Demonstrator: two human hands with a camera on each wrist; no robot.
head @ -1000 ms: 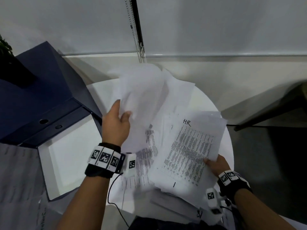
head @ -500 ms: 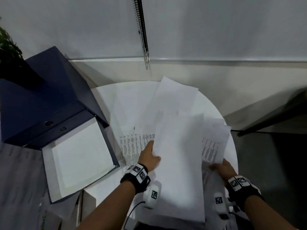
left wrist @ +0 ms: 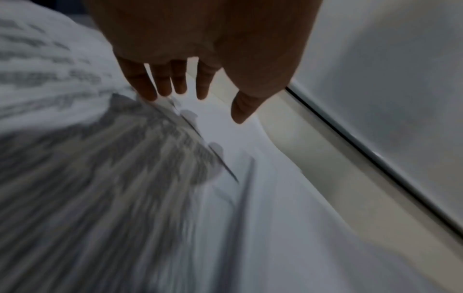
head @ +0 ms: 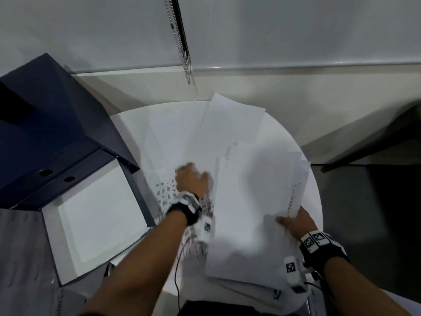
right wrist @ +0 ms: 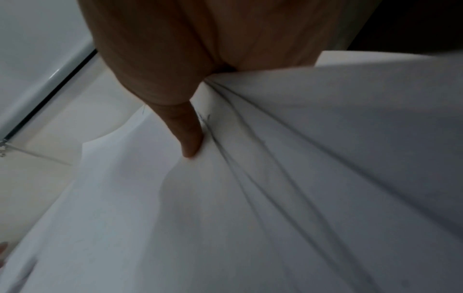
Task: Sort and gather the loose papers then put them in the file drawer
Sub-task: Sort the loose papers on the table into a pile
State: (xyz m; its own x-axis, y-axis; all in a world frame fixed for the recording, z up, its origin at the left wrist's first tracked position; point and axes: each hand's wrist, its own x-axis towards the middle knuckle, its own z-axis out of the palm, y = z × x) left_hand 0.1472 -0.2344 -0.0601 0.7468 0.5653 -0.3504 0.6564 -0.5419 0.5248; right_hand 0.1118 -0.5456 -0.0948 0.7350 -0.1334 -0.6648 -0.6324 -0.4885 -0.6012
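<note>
A stack of white papers (head: 250, 213) lies fanned on the right half of the round white table (head: 314, 197). My right hand (head: 293, 224) grips the stack's right edge, its thumb (right wrist: 190, 138) pressed on top of several sheets (right wrist: 300, 178). My left hand (head: 191, 179) hovers with straight fingers (left wrist: 162, 83) over a printed sheet (head: 168, 192) left of the stack and holds nothing. More loose blank sheets (head: 232, 119) lie at the back of the table. The navy file box (head: 75, 215) stands open at the left, its white inside showing.
The box's navy lid (head: 45, 124) is tilted up against the wall at the left. A bead chain (head: 182, 42) hangs from the blind above the table. A dark desk edge (head: 376, 142) crosses the right side. Cables hang from both wristbands.
My left hand let go of the blank sheet, which now lies on the right stack, and moved left over the printed sheet. My right hand keeps its hold on the stack's edge.
</note>
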